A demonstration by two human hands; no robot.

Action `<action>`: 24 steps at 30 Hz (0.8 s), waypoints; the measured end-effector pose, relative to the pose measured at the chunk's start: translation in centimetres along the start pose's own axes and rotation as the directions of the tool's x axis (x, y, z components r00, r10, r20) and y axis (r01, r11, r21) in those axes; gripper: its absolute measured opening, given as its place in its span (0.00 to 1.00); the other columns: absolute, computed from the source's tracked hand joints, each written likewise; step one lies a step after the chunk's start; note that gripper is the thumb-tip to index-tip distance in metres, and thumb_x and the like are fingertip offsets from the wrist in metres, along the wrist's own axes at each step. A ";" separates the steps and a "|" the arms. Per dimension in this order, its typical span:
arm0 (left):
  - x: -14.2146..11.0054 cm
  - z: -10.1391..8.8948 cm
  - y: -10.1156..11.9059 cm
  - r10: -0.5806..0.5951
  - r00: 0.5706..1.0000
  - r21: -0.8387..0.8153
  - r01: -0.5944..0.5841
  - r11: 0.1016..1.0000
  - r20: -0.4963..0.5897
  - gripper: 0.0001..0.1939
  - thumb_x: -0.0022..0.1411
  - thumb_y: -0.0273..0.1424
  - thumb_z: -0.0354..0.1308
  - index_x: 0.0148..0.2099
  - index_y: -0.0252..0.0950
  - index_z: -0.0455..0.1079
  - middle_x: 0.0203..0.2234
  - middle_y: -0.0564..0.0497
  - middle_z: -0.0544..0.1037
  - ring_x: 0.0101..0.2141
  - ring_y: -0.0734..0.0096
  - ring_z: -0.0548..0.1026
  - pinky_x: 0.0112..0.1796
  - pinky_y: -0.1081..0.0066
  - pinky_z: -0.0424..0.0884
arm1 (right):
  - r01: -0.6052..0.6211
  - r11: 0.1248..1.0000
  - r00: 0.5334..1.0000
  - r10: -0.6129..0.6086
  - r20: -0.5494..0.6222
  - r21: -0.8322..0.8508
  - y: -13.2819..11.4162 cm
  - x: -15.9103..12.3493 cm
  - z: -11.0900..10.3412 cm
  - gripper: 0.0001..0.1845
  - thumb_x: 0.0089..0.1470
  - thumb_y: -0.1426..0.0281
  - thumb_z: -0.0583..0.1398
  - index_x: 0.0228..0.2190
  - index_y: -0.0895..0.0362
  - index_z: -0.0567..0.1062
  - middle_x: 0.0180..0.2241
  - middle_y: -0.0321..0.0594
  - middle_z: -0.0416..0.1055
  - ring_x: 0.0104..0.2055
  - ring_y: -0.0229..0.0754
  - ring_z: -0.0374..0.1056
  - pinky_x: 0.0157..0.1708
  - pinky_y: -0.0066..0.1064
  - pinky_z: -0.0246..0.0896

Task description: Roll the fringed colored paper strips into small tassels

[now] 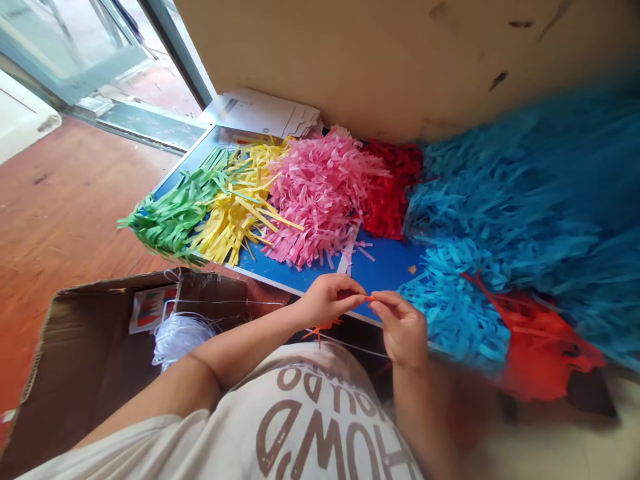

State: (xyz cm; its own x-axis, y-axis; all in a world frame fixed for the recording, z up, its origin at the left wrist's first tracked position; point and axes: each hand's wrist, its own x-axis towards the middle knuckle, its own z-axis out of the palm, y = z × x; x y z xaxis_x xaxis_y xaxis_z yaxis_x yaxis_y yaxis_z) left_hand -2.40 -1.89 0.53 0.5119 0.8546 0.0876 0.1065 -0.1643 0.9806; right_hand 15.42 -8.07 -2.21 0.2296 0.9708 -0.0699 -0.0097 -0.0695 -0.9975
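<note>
My left hand [327, 297] and my right hand [404, 328] meet just past the table's near edge, both closed in a pinch. Between their fingertips runs a thin orange strip of tissue paper [370, 299], gripped from both sides. Orange fringe [323, 329] hangs below my left hand, in front of my shirt; whether it joins the strip is hidden. A white string [350, 347] passes under my hands. Light blue fringed tissue paper [457, 300] lies nearest to my right hand, and red-orange tissue paper [545, 340] rests at its right.
On the blue table [387, 257] lie green [175, 207], yellow [235, 213], pink [323, 193] and red [393, 187] fringe heaps. A large blue heap [525, 193] fills the right. Papers [270, 113] are stacked behind. At left, a cardboard box [95, 353] is beside white string [183, 340].
</note>
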 end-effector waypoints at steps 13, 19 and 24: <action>-0.6 0.0 0.3 0.327 0.937 0.458 -0.346 0.819 0.124 0.12 0.70 0.34 0.53 0.39 0.34 0.76 0.30 0.49 0.79 0.30 0.74 0.76 0.33 0.77 0.69 | 0.207 0.963 0.975 -0.217 -0.042 -0.174 -0.8 -1.1 -0.1 0.02 0.53 0.68 0.67 0.29 0.52 0.80 0.31 0.36 0.78 0.36 0.41 0.74 0.39 0.33 0.71; -1.0 0.2 -0.2 0.211 0.976 0.295 -0.219 0.930 0.057 0.10 0.67 0.37 0.60 0.38 0.34 0.73 0.26 0.52 0.79 0.26 0.78 0.75 0.30 0.80 0.67 | 0.079 0.987 0.997 -0.080 -0.007 -0.143 -0.7 -1.8 -0.2 0.06 0.53 0.65 0.67 0.35 0.52 0.80 0.36 0.40 0.79 0.39 0.43 0.75 0.43 0.36 0.72; -0.7 -0.2 -0.7 0.174 0.977 0.102 -0.186 0.977 0.121 0.11 0.65 0.37 0.62 0.39 0.33 0.73 0.27 0.50 0.81 0.26 0.78 0.77 0.28 0.81 0.68 | -0.058 0.995 0.998 0.059 -0.022 0.076 0.5 -2.0 0.3 0.10 0.52 0.62 0.68 0.34 0.54 0.79 0.32 0.39 0.79 0.32 0.42 0.74 0.35 0.34 0.72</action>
State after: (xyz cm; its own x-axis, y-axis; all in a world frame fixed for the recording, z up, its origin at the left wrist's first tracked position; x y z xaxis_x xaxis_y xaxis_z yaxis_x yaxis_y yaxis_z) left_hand -3.00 -2.31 -0.24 0.6219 0.7471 0.2347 0.0955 -0.3698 0.9242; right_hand 14.71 -9.99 -2.57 0.2501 0.9596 -0.1289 -0.0969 -0.1077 -0.9895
